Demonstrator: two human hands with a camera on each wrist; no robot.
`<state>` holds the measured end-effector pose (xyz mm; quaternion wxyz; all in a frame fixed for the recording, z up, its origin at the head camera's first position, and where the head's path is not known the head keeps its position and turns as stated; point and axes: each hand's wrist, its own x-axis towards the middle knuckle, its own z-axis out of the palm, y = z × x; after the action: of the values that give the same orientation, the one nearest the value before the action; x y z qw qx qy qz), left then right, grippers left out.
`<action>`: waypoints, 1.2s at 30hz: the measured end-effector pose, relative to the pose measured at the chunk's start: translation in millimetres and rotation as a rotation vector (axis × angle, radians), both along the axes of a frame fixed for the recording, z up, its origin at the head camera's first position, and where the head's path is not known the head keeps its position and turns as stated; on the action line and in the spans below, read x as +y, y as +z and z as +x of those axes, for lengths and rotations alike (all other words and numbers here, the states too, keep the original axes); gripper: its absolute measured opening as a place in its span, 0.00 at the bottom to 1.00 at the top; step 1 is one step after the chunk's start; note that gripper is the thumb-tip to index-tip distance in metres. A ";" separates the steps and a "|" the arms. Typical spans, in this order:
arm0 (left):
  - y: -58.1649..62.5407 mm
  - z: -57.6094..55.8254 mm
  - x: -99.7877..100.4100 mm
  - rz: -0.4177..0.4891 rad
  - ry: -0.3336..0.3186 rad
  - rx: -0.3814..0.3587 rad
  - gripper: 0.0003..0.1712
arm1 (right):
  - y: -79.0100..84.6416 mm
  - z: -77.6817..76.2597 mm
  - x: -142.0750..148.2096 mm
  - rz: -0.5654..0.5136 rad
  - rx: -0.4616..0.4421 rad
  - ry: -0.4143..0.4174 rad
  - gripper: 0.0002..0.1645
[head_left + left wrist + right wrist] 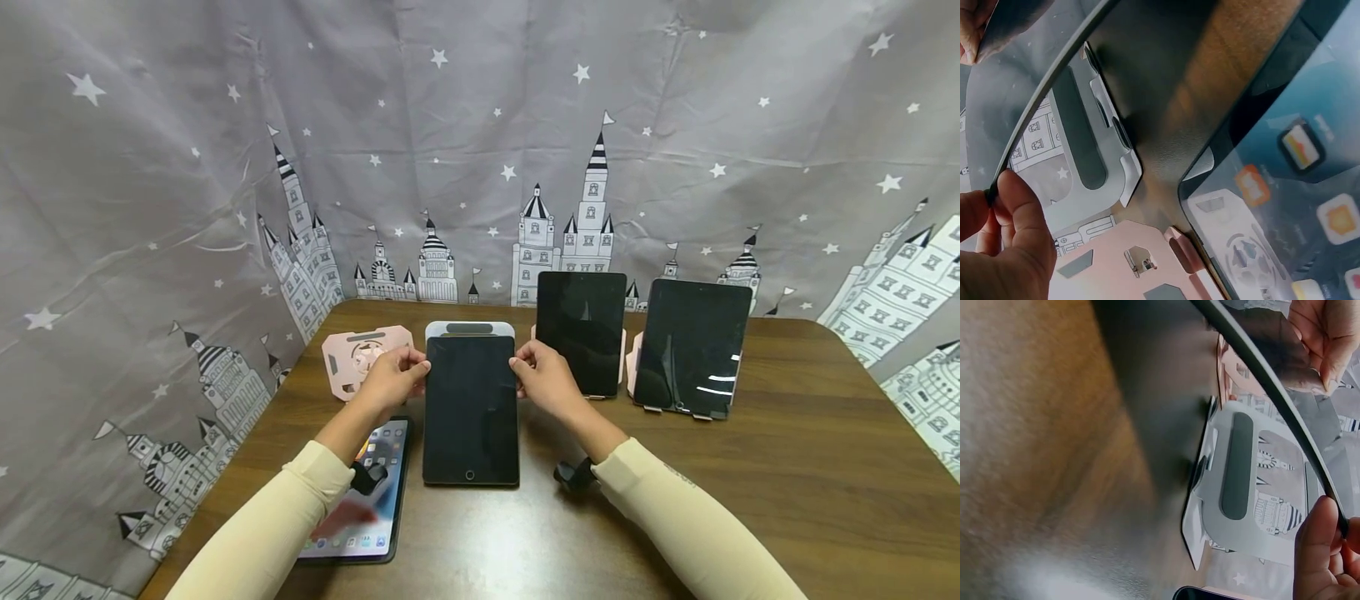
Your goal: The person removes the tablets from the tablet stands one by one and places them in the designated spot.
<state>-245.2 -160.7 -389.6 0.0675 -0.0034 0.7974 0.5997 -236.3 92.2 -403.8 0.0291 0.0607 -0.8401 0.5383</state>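
Wooden table [810,467]; lit tablet [375,523] (app icons showing) lying on it. Dark-screened tablet [470,408] held in front of silver stand [470,328], right of lit one. Left hand [392,379], right hand [546,377] apart, pinching dark one's opposite side edges.

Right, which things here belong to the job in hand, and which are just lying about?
Seemingly in the job:
black tablet, pinched in left grip and right grip
silver stand behind it

Apparently lying about:
lit tablet
bare pink stand
centre-right dark tablet, propped up
far-right dark tablet, propped up
starry curtain, as backdrop
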 end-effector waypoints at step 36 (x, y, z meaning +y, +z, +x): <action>-15.0 23.1 -8.4 -0.060 -0.074 -0.125 0.04 | -22.9 25.2 -0.5 -0.046 -0.168 0.086 0.06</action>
<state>-222.1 -169.1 -404.6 0.1391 -0.0134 0.8087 0.5714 -211.1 91.8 -426.7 -0.0630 0.0505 -0.8235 0.5615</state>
